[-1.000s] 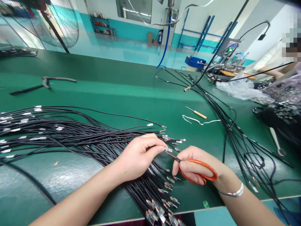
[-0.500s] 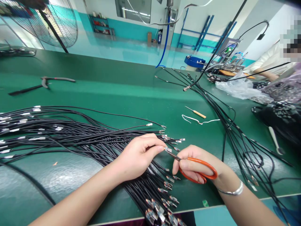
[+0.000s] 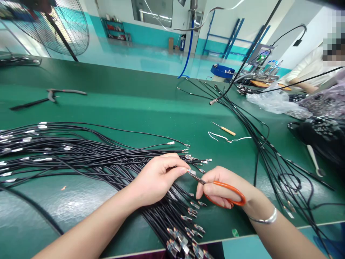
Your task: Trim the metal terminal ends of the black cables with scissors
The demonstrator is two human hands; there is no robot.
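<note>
A pair of orange-handled scissors (image 3: pixel 229 192) is gripped in my right hand (image 3: pixel 219 185), its short metal blades pointing left. Between the thumb and forefinger of my left hand (image 3: pixel 161 180) is the end of a black cable, mostly covered by the fingers. The cable's small silvery connector end (image 3: pixel 191 172) pokes out, and the scissor tips meet it. Under my left wrist spreads a large bundle of black cables (image 3: pixel 115 153); several bare connector ends (image 3: pixel 183 241) fan out below my hands.
Pliers (image 3: pixel 51 95) lie at the far left of the green table (image 3: pixel 121 104). Beyond my right hand are a wooden-handled pick (image 3: pixel 228 130) and a white wire tie (image 3: pixel 229 140). More black cables (image 3: pixel 258 140) run down the right side. A co-worker's arm (image 3: pixel 304 85) shows at the far right.
My right hand and the scissors have shifted slightly left. My left hand stays almost still, holding the same cable end.
</note>
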